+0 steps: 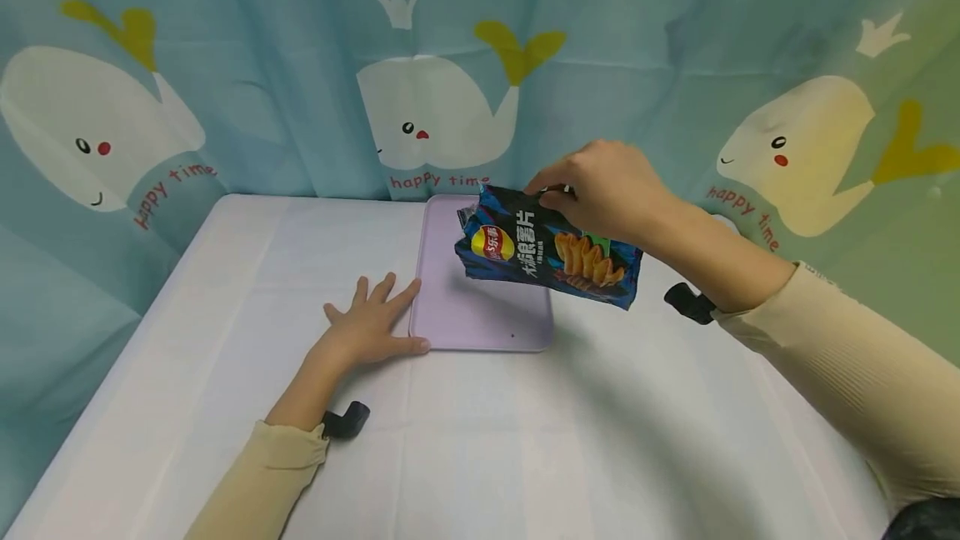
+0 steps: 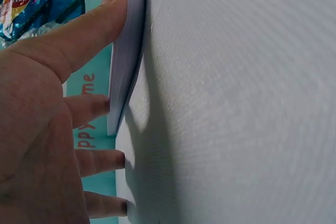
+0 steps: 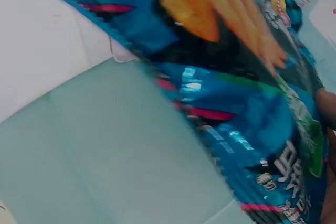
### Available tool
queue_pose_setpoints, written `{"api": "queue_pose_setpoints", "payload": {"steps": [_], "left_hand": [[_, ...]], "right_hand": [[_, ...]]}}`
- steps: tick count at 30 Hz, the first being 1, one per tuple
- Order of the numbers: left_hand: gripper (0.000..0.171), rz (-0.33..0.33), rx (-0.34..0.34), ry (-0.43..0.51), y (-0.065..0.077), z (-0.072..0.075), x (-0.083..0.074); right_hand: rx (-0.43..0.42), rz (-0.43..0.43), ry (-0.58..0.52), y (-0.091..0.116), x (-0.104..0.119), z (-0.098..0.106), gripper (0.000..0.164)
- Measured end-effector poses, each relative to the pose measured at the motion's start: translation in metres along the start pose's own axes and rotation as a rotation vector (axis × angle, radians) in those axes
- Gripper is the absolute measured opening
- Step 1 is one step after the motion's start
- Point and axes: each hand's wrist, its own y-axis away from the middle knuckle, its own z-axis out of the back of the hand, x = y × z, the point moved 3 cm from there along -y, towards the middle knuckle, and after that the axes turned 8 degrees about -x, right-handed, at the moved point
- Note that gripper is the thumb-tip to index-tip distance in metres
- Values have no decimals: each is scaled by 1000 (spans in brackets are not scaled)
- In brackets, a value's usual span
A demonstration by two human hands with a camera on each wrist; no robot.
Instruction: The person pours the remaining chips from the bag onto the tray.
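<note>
A dark blue bag of potato chips (image 1: pixel 536 250) hangs tilted above the lilac tray (image 1: pixel 480 317). My right hand (image 1: pixel 609 190) pinches the bag's upper edge between thumb and fingers. Only part of the thumb (image 3: pixel 327 106) shows in the right wrist view, where the bag (image 3: pixel 210 98) fills much of the picture. My left hand (image 1: pixel 369 327) is spread on the table, with thumb and index finger touching the tray's left side. From the left wrist, the thumb lies against the tray's edge (image 2: pixel 127 51), and the other fingers are straight.
A white cloth covers the table (image 1: pixel 450 448). Behind it hangs a blue-green curtain (image 1: pixel 300 48) printed with white whales, close to the table's back edge. Dark camera mounts sit at the left wrist (image 1: pixel 347 421) and the right wrist (image 1: pixel 688 303).
</note>
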Motion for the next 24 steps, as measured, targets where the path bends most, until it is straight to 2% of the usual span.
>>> {"api": "queue_pose_setpoints", "payload": {"steps": [15, 24], "left_hand": [[100, -2, 4, 17, 0, 1, 0], [100, 3, 5, 24, 2, 2, 1]], "right_hand": [[75, 37, 44, -16, 8, 1, 16], [92, 48, 43, -21, 11, -1, 15]]}}
